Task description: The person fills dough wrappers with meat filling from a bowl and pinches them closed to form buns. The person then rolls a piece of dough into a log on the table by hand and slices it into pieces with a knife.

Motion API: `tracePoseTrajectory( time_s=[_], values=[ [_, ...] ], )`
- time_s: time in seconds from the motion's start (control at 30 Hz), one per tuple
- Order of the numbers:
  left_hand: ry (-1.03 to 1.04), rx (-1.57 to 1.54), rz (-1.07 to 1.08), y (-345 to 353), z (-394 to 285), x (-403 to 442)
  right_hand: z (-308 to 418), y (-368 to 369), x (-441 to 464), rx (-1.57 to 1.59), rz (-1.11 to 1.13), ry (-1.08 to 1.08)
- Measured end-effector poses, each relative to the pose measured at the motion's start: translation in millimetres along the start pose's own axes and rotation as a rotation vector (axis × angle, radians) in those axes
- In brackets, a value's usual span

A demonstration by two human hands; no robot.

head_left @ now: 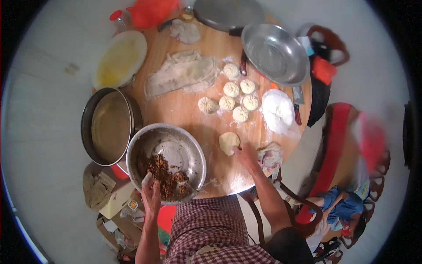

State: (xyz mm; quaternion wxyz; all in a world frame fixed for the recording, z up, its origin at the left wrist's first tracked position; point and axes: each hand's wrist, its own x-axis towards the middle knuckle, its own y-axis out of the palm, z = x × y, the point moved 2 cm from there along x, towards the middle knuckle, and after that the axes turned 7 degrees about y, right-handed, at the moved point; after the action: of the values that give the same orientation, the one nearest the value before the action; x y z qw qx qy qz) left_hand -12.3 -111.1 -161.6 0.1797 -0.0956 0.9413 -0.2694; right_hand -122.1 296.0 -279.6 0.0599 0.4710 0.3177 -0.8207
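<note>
7 pleated buns (227, 103) stand upright in a loose group on the round wooden table (171, 114), right of centre, with flour scattered about them. 1 flat dough round (228, 141) lies nearer the wearer, below the group and apart from it.

Right hand (247, 157): positioned at the lower right edge of the dough round. The fingers are curled and drawn together, with the tips at the dough edge. Whether they pinch the dough or only touch it cannot be told.

Left hand (151, 191): positioned at the near left rim of the metal mixing bowl (193, 147), fingers partly bent, tips reaching inside the rim. The degree of opening and any grip on the rim cannot be told. The bowl stands at the near left edge of the table and contains dark, crumbly filling (160, 174), heaped toward the wearer.

Adjacent items:
- Deep round pan (110, 121): left of the mixing bowl, just beside it.
- Oval plate (118, 61): beyond the pan, with a yellow coating.
- Flour-marked cloth (182, 75): folded, left of the buns.
- Wide steel basin (277, 53): at the far right.
- White bag (278, 110): right of the buns.
- Crumpled rag (270, 157): just right of the right hand.
</note>
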Motion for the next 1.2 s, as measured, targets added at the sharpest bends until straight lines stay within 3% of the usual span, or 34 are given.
tracePoseTrajectory(
  time_s=[0.07,0.13,0.23,0.47,0.67,0.73,0.87,0.93,1.07,1.13,1.2],
  values=[
    [0.009,-0.040,-0.012,1,11,-1,10,-7,-4,-0.168,-0.440,-0.247],
    [-0.038,-0.055,-0.037,0,13,-3,27,-7,-3,-0.061,-0.517,-0.504],
    [-0.023,-0.030,-0.013,1,12,-7,39,16,3,-0.077,-0.425,-0.601],
    [-0.053,-0.006,-0.044,3,31,-20,15,86,-11,-0.092,-0.310,-0.593],
    [-0.123,0.004,-0.033,7,17,-25,18,69,-60,-0.346,-0.042,-0.230],
    [-0.125,-0.034,-0.023,12,16,-27,12,75,-68,-0.291,-0.398,-0.429],
    [-0.100,-0.028,0.018,17,15,-27,12,93,-61,-0.318,-0.443,-0.461],
    [-0.085,-0.022,0.008,19,12,-27,12,93,-60,-0.319,-0.301,-0.473],
    [-0.079,-0.036,0.002,15,17,-29,0,85,-89,-0.169,-0.275,-0.535],
    [-0.054,-0.077,-0.013,18,27,-32,-12,88,-101,0.129,-0.022,-0.339],
    [-0.028,-0.119,-0.029,20,30,-34,-24,94,-109,0.158,0.048,-0.314]
  ],
)
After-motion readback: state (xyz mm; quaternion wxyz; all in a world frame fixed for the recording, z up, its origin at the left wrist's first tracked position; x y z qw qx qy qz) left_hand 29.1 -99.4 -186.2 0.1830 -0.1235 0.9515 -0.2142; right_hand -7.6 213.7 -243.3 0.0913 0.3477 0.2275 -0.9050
